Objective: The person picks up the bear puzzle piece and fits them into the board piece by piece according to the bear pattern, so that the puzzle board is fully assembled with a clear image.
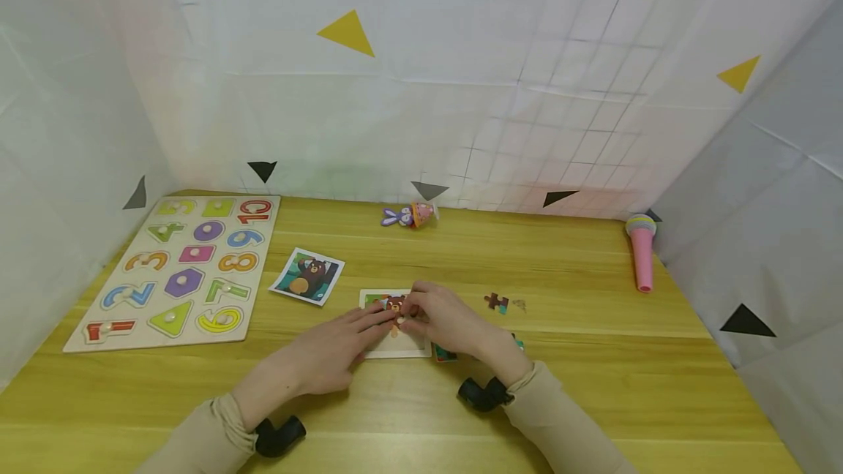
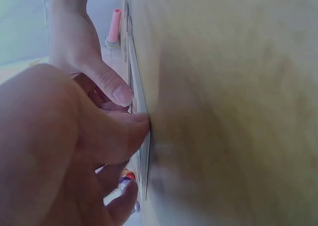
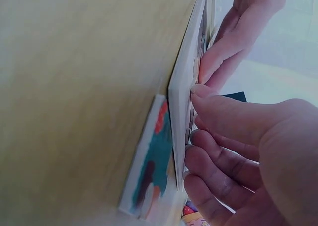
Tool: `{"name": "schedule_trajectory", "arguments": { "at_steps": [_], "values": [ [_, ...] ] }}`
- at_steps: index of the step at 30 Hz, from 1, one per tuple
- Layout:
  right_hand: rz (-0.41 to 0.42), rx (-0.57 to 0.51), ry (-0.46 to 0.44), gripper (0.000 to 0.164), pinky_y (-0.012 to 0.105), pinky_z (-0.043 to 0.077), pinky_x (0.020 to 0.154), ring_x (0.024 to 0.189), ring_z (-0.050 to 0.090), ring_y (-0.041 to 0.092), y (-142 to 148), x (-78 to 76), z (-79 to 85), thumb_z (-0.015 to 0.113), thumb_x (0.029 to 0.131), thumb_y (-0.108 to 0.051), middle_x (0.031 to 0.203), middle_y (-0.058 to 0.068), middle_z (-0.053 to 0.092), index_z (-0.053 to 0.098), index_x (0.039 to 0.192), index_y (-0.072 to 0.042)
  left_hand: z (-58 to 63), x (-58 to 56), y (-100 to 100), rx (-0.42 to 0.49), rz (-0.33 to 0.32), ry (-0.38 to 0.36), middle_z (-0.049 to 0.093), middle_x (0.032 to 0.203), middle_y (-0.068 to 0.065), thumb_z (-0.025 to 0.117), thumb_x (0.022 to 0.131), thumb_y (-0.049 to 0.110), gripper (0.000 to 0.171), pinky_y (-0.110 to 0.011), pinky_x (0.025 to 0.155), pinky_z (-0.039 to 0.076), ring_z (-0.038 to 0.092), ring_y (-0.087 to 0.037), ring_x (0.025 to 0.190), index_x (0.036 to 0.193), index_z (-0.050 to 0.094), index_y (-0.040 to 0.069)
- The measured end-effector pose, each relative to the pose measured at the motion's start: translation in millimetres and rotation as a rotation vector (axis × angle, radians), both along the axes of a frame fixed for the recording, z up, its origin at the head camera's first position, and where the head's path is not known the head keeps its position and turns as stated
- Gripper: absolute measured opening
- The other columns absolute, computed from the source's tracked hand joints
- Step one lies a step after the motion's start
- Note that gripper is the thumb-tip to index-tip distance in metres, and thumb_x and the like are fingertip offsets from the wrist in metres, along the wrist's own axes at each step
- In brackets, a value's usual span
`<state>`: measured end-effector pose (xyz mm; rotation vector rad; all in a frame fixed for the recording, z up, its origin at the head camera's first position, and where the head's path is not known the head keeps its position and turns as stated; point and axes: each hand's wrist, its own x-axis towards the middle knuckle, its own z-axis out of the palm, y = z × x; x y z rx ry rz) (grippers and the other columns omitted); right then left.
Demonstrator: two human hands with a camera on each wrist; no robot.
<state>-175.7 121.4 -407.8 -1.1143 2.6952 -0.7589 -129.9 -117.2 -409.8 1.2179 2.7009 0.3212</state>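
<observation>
Head view shows the left hand with its fingers extended, tips reaching over the far-left part of a small puzzle board. From the right, the right hand meets them there, fingers bent and thumb tip close to the fingertips; I cannot tell whether a piece is pinched between them. The puzzle board lies flat beneath both sets of fingertips, a bear picture partly showing. In the left wrist view, the left thumb touches the board's edge.

Just beside the board, partly under the right hand, is a loose teal piece. Farther right lies a brown piece. Beyond the left fingers rests a bear card, then a number board; a bunny toy lies near the wall, a pink microphone far right.
</observation>
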Motion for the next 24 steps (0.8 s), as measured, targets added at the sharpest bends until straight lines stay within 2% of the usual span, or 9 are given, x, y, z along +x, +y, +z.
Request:
{"name": "schedule_trajectory", "arguments": {
  "at_steps": [4, 7, 13, 17, 20, 24],
  "values": [
    [-0.026, 0.013, 0.005, 0.011, 0.023, 0.055, 0.075, 0.086, 0.064, 0.011, -0.5, 0.2, -0.2, 0.071, 0.094, -0.017, 0.096, 0.001, 0.061, 0.073, 0.102, -0.010, 1.8, 1.3, 1.0, 0.012, 0.037, -0.075, 0.025, 0.166, -0.004, 0.054, 0.090, -0.001, 0.072, -0.047, 0.118, 0.033, 0.027, -0.029, 0.150, 0.158, 0.032, 0.010],
    [-0.053, 0.042, 0.018, 0.012, 0.024, 0.054, 0.073, 0.084, 0.062, 0.010, -0.9, 1.3, 1.0, 0.072, 0.094, -0.021, 0.096, 0.000, 0.062, 0.074, 0.102, -0.012, 2.2, 1.6, 1.1, 0.016, 0.049, -0.094, 0.025, 0.166, -0.003, 0.057, 0.085, -0.003, 0.078, -0.048, 0.116, 0.037, 0.028, -0.029, 0.150, 0.158, 0.032, 0.013],
    [-0.039, 0.045, 0.023, 0.015, 0.024, 0.051, 0.070, 0.080, 0.058, 0.010, 2.6, 1.5, 3.6, 0.071, 0.095, -0.022, 0.096, 0.000, 0.062, 0.074, 0.104, -0.011, -0.1, 0.9, 1.8, -0.018, 0.044, -0.071, 0.023, 0.166, -0.001, 0.060, 0.081, -0.002, 0.087, -0.046, 0.105, 0.048, 0.026, -0.029, 0.151, 0.159, 0.030, 0.020],
    [-0.014, 0.024, -0.023, 0.020, 0.026, 0.052, 0.073, 0.084, 0.060, 0.013, 17.4, -0.8, 7.3, 0.069, 0.096, -0.021, 0.099, 0.002, 0.063, 0.072, 0.111, -0.009, -1.2, -0.4, 3.8, -0.045, 0.051, -0.073, 0.024, 0.166, -0.002, 0.061, 0.080, -0.001, 0.088, -0.046, 0.107, 0.047, 0.027, -0.029, 0.151, 0.159, 0.030, 0.021],
    [-0.053, 0.021, -0.055, 0.024, 0.031, 0.055, 0.081, 0.093, 0.063, 0.015, 33.8, -3.2, 12.2, 0.069, 0.096, -0.020, 0.105, 0.001, 0.065, 0.070, 0.116, -0.008, 0.0, 0.0, 5.1, -0.041, 0.056, -0.070, 0.027, 0.165, -0.002, 0.061, 0.079, -0.002, 0.087, -0.046, 0.110, 0.044, 0.029, -0.030, 0.149, 0.158, 0.032, 0.020],
    [-0.095, 0.000, -0.034, 0.024, 0.038, 0.056, 0.085, 0.096, 0.064, 0.020, 55.5, -7.1, 18.4, 0.069, 0.095, -0.015, 0.108, 0.006, 0.067, 0.069, 0.116, -0.004, 1.4, 1.0, 5.5, -0.034, 0.046, -0.054, 0.026, 0.165, -0.002, 0.061, 0.079, -0.004, 0.086, -0.047, 0.112, 0.042, 0.026, -0.029, 0.151, 0.158, 0.034, 0.018]
  ]
}}
